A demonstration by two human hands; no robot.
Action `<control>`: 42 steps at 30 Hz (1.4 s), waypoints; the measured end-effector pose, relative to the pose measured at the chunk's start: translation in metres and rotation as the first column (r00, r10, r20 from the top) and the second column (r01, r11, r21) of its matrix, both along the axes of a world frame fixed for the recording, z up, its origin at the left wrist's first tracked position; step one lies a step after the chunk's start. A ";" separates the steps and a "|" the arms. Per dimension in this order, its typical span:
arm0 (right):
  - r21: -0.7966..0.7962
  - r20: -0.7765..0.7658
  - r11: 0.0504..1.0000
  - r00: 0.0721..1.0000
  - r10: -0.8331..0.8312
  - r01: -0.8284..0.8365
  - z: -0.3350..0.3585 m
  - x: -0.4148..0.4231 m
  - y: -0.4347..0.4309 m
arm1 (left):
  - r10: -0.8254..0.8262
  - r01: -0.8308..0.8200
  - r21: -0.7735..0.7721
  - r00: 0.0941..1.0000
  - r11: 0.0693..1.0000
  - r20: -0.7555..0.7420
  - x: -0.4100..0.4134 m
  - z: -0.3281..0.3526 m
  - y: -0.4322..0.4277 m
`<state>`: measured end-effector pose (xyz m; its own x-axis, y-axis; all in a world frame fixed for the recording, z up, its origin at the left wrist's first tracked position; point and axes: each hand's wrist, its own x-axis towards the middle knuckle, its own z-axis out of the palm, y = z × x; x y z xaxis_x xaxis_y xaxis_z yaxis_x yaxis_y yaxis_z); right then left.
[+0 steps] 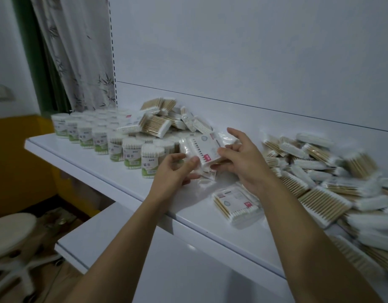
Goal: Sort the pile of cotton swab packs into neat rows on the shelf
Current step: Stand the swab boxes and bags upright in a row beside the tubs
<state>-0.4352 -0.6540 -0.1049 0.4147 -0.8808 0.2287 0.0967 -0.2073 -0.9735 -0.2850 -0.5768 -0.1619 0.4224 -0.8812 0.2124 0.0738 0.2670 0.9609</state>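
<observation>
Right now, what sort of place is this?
Likely a small shop or stockroom: a white shelf by a slotted upright, rows of identical swab tubs, and a bulk pile of flat swab packs.

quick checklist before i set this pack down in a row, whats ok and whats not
1. Grip on the held pack: left hand and right hand both pinch it: ok.
2. Bare shelf just below the hands to set it on: ok.
3. Round tubs at left standing in rows: ok.
4. Heap of packs lying on the tubs: not ok, unsorted.
5. Loose pack near the front edge, beside the right forearm: not ok, might get knocked off.
6. Whether the hands hold one pack or several: cannot tell.
</observation>
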 end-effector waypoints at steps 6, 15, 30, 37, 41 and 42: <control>-0.171 -0.131 0.985 0.991 -0.042 0.019 -0.006 0.009 0.007 | -0.040 0.042 -0.096 0.999 0.994 0.023 0.000 0.003 0.004; -0.563 -0.444 0.824 0.865 -0.233 -0.067 -0.007 0.007 0.009 | 0.113 -0.068 -0.094 0.741 0.993 0.661 0.027 0.041 -0.002; -0.641 -0.592 0.767 0.621 -0.514 0.023 -0.013 0.003 0.002 | 0.152 -0.124 -0.090 0.868 0.988 0.473 0.013 -0.007 -0.035; -0.693 -0.538 0.717 0.605 -0.587 0.079 -0.020 0.014 -0.003 | 0.126 -0.077 -0.101 0.708 0.992 0.695 0.012 -0.012 -0.033; -0.695 -0.538 0.712 0.585 -0.606 0.098 -0.020 0.016 -0.005 | 0.131 -0.099 -0.088 0.629 0.991 0.766 0.010 -0.010 -0.030; -0.696 -0.537 0.711 0.588 -0.605 0.098 -0.021 0.015 -0.006 | 0.126 -0.110 -0.073 0.609 0.991 0.783 0.009 -0.010 -0.029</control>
<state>-0.4201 -0.6603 -0.1259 0.3415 -0.7961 0.4996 -0.7453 -0.5532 -0.3721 -0.2757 -0.6060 -0.1715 0.1875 -0.8292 0.5265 -0.7393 0.2338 0.6315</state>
